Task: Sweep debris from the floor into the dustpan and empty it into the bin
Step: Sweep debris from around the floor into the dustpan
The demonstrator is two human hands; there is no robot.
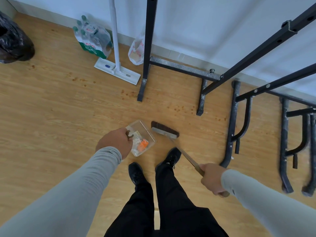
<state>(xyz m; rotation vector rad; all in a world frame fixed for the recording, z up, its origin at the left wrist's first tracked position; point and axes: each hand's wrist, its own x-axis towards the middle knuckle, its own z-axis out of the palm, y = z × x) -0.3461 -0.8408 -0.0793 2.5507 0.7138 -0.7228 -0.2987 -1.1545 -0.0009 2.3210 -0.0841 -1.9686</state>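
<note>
We look down on a wood-grain floor [51, 117] with our 2 legs in black trousers and black shoes at the bottom. Our left hand [116, 142] curls its fingers [127, 132] round the dark handle of a clear dustpan [142, 134], which sits low over the floor just ahead of our left shoe. Inside it lie white scraps and an orange comb-like piece [143, 144]. Our right hand [212, 180] wraps its fingers round the wooden handle of the broom [165, 130], and the dark bristle head sits just beside the pan's right edge (whether they touch, we cannot tell). Small brown spots [177, 109] dot the floor ahead, near the black metal frame legs [147, 48]. A black bag-lined bin [13, 40] stands at far left, well apart from the pan. Against the wall lean a white flat mop [118, 71], a pack of bottles [92, 40] and a plastic bag [136, 50].
</note>
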